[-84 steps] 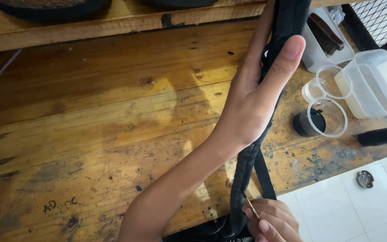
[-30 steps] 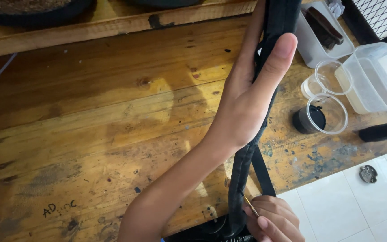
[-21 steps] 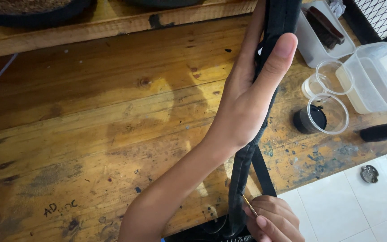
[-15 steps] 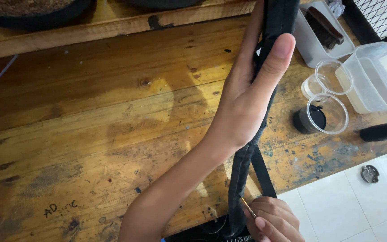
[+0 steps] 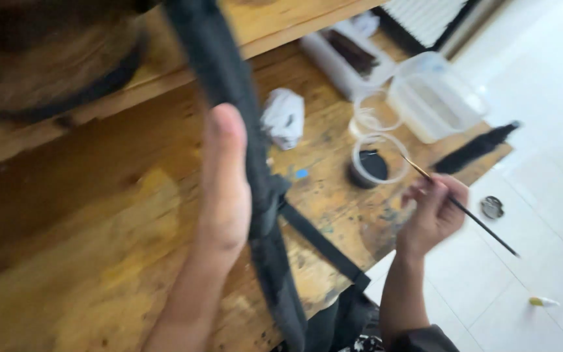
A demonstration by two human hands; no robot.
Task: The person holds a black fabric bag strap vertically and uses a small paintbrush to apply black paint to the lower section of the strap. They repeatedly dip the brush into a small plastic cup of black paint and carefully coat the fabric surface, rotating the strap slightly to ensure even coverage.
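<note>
The left hand [image 5: 224, 186] is raised upright, fingers straight, forearm rising from below. The right hand [image 5: 433, 215] is curled closed, wrist bent, over the bench's right edge.

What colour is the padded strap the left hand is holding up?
Black, seen in the head view: the padded strap runs up past the left hand.

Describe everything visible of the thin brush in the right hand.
The thin brush is a slim dark stick with a lighter golden section toward its tip. The right hand pinches it partway along, tip pointing up-left toward the small cup of black paint, tail slanting down-right over the pale floor. It touches only that hand; motion blur hides the bristles.
</note>
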